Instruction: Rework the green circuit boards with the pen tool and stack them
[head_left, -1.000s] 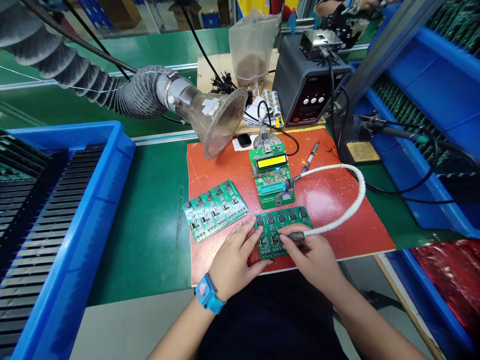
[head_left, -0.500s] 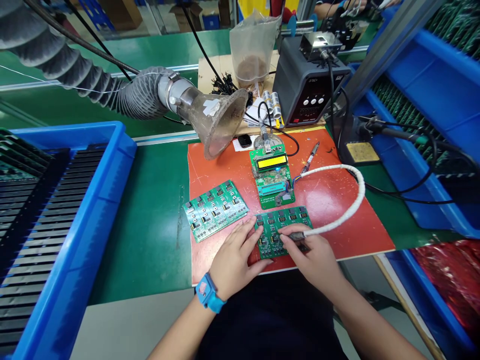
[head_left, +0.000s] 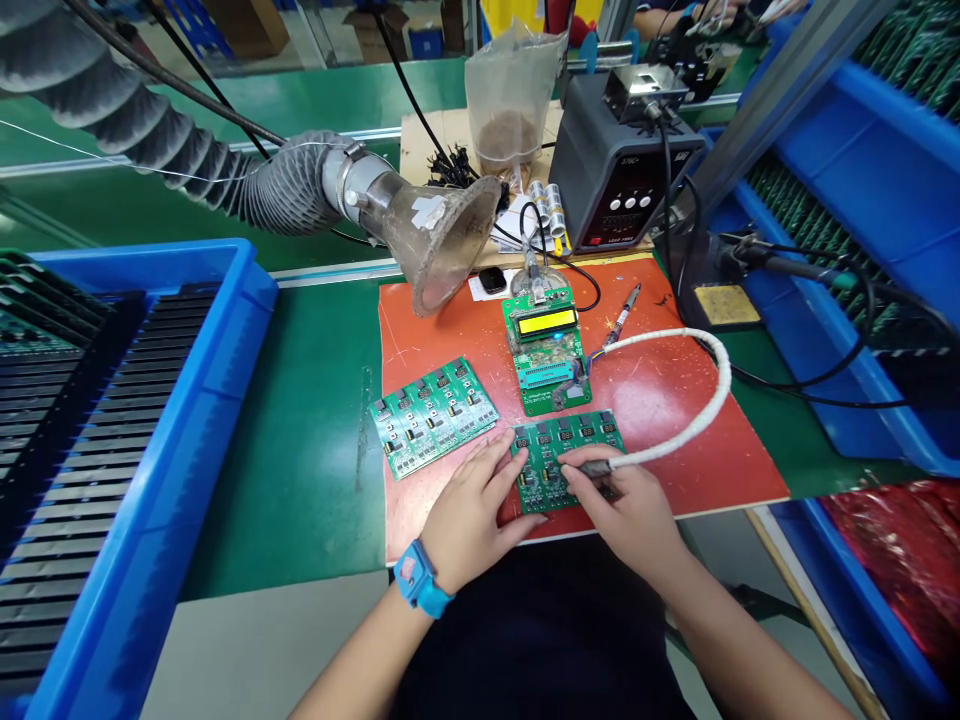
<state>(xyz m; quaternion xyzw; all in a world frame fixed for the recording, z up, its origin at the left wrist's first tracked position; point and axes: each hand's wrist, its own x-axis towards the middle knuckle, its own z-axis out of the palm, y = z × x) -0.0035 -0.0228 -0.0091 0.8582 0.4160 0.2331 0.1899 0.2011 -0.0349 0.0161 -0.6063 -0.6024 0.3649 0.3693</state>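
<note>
A green circuit board panel (head_left: 564, 448) lies on the red mat (head_left: 675, 400) near its front edge. My left hand (head_left: 469, 505) rests flat on the mat with its fingers stretched out onto the panel's left edge. My right hand (head_left: 630, 510) is closed round a probe (head_left: 596, 468) on a white wrapped cable (head_left: 701, 400), and presses its tip onto the panel. A second green panel (head_left: 433, 415) lies to the left. Behind stands a green programmer board with a lit yellow display (head_left: 547, 345).
A fume-extraction hose with a clear funnel (head_left: 442, 235) hangs over the mat's back left. A grey soldering station (head_left: 619, 170) stands at the back. A blue bin with black slotted racks (head_left: 112, 440) is on the left, and blue bins (head_left: 862, 230) on the right.
</note>
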